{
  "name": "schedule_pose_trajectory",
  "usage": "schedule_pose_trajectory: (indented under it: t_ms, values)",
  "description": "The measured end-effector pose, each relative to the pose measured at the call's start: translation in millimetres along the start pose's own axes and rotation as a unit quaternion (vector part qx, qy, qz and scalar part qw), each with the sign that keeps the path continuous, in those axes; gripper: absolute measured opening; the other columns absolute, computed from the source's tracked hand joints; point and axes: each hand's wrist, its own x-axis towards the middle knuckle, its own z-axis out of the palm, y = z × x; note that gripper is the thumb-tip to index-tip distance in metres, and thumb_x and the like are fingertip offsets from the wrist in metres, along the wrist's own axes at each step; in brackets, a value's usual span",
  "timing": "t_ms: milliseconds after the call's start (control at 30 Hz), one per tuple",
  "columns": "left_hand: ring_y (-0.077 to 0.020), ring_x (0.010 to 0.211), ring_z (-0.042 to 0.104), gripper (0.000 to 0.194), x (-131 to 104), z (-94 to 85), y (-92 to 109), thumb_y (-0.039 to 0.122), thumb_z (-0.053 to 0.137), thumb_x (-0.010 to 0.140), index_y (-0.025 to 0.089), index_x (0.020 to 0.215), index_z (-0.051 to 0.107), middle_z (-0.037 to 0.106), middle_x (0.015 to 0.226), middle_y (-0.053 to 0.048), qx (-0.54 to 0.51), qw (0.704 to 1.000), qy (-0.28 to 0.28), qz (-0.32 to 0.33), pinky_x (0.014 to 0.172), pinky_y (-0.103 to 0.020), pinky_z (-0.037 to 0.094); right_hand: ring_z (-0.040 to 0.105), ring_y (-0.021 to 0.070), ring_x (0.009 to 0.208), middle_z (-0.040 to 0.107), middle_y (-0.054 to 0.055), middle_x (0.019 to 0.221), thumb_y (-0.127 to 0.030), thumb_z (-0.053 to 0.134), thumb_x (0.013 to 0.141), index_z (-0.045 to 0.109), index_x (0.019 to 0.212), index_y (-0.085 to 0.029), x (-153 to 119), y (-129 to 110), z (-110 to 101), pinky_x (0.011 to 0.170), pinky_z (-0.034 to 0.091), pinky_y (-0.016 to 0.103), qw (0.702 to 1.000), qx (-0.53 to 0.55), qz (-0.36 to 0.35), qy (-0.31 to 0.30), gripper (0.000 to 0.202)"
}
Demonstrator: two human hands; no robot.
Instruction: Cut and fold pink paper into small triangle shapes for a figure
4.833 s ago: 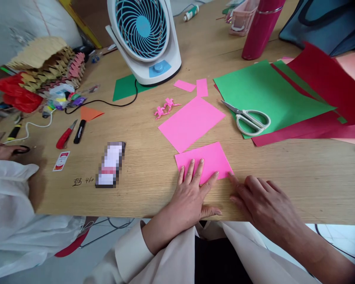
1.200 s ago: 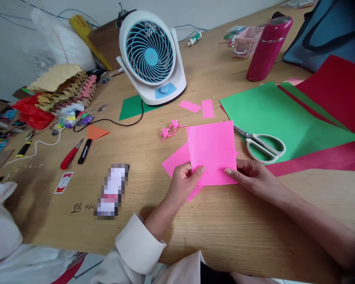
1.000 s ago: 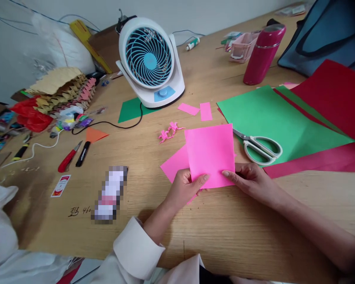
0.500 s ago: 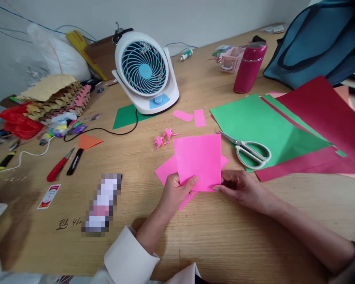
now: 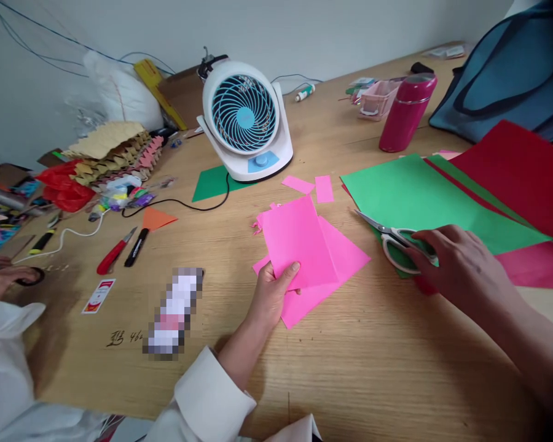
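In the head view, my left hand pinches a folded pink paper by its near edge, thumb on top. Under it on the table lies another pink sheet, partly covered. My right hand has its fingers closed around the white handles of the scissors. The blades point away to the left, resting by the edge of a green sheet. Behind the held paper, a small pink paper cut-out is mostly hidden. Two pink strips lie farther back.
A white fan stands at the back, its cord running left. Right of it are a magenta flask and a blue bag. Left lie a phone, a red knife and a black cutter. Another person's hand shows far left.
My right hand has left the pink paper and moved right onto the scissors. My left hand still holds the paper, now tilted. Another person's hand has come into view at the left.
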Motion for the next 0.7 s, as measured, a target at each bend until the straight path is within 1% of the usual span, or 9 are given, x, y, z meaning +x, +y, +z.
schedule_pose_trajectory:
  t_ms: [100, 167, 233, 333, 400, 467, 533, 600, 700]
  values:
    - [-0.0107, 0.059, 0.058, 0.038, 0.9, -1.8, -0.2, 0.047, 0.081, 0.068, 0.016, 0.084, 0.066, 0.067, 0.076, 0.000, 0.004, 1.000, 0.027, 0.013, 0.048, -0.021, 0.046, 0.060, 0.0308, 0.084, 0.063, 0.011, 0.091, -0.051, 0.052, 0.091, 0.068, 0.105, -0.019, -0.8, -3.8, 1.6, 0.073, 0.046, 0.039, 0.998, -0.064, -0.001, -0.030, 0.039]
    - [-0.0118, 0.065, 0.061, 0.041, 1.7, -3.0, -0.6, 0.052, 0.079, 0.070, 0.017, 0.087, 0.067, 0.069, 0.081, -0.001, 0.012, 0.998, 0.048, 0.028, 0.055, -0.022, 0.049, 0.060, 0.0321, 0.083, 0.063, 0.010, 0.092, -0.056, 0.052, 0.090, 0.068, 0.102, -0.022, 0.5, -9.1, 0.6, 0.067, 0.044, 0.039, 0.994, -0.100, 0.015, -0.051, 0.039]
    - [-0.0137, 0.073, 0.065, 0.042, 2.6, -3.5, -0.7, 0.053, 0.077, 0.072, 0.017, 0.092, 0.068, 0.072, 0.087, -0.002, 0.013, 0.997, 0.061, 0.034, 0.066, -0.024, 0.052, 0.060, 0.0301, 0.080, 0.062, 0.009, 0.091, -0.053, 0.050, 0.091, 0.067, 0.100, -0.022, 2.8, -13.2, -0.2, 0.063, 0.042, 0.037, 0.992, -0.102, 0.029, -0.066, 0.036]
    - [-0.0147, 0.081, 0.067, 0.036, 3.7, -2.6, 0.9, 0.045, 0.079, 0.072, 0.017, 0.093, 0.069, 0.074, 0.089, -0.002, -0.021, 0.998, 0.048, 0.022, 0.075, -0.025, 0.053, 0.061, 0.0269, 0.080, 0.063, 0.012, 0.090, -0.042, 0.048, 0.095, 0.066, 0.102, -0.015, 5.9, -15.7, -1.1, 0.066, 0.043, 0.034, 0.995, -0.063, 0.019, -0.078, 0.032]
    - [-0.0149, 0.082, 0.068, 0.032, 4.1, -1.6, 3.1, 0.039, 0.081, 0.071, 0.017, 0.090, 0.069, 0.075, 0.089, -0.003, -0.062, 0.998, 0.029, 0.012, 0.077, -0.025, 0.053, 0.061, 0.0280, 0.083, 0.064, 0.015, 0.092, -0.038, 0.046, 0.095, 0.064, 0.102, -0.013, 6.9, -16.6, -3.4, 0.070, 0.043, 0.035, 0.997, -0.038, 0.012, -0.069, 0.032]
    - [-0.0164, 0.083, 0.070, 0.030, 4.6, -1.0, 5.4, 0.034, 0.083, 0.069, 0.017, 0.089, 0.070, 0.076, 0.090, -0.004, -0.098, 0.995, 0.017, 0.002, 0.080, -0.027, 0.054, 0.061, 0.0279, 0.080, 0.066, 0.014, 0.089, -0.036, 0.045, 0.095, 0.062, 0.105, -0.014, 6.9, -19.1, -8.0, 0.069, 0.042, 0.036, 0.998, 0.007, 0.036, -0.049, 0.030]
    - [-0.0186, 0.086, 0.071, 0.030, 5.3, -1.3, 7.2, 0.032, 0.083, 0.067, 0.017, 0.091, 0.071, 0.076, 0.091, -0.005, -0.124, 0.992, 0.015, -0.015, 0.082, -0.029, 0.055, 0.059, 0.0242, 0.068, 0.066, 0.009, 0.080, -0.039, 0.046, 0.095, 0.058, 0.110, -0.016, 5.9, -24.4, -14.6, 0.064, 0.040, 0.034, 0.989, 0.113, 0.085, -0.048, 0.030]
    - [-0.0196, 0.088, 0.072, 0.028, 6.3, -2.4, 7.9, 0.029, 0.082, 0.068, 0.018, 0.092, 0.072, 0.077, 0.092, -0.005, -0.148, 0.988, 0.022, -0.031, 0.083, -0.030, 0.056, 0.054, 0.0192, 0.061, 0.062, 0.003, 0.074, -0.045, 0.049, 0.094, 0.055, 0.112, -0.020, 3.8, -32.5, -21.7, 0.061, 0.039, 0.032, 0.951, 0.272, 0.125, -0.083, 0.031]
    - [-0.0179, 0.086, 0.073, 0.024, 8.3, -4.4, 6.9, 0.023, 0.080, 0.072, 0.017, 0.094, 0.071, 0.077, 0.093, -0.005, -0.194, 0.980, 0.029, -0.041, 0.083, -0.028, 0.057, 0.052, 0.0181, 0.072, 0.056, 0.002, 0.081, -0.050, 0.055, 0.091, 0.055, 0.112, -0.024, -2.1, -47.6, -29.7, 0.064, 0.040, 0.029, 0.842, 0.499, 0.110, -0.173, 0.034]
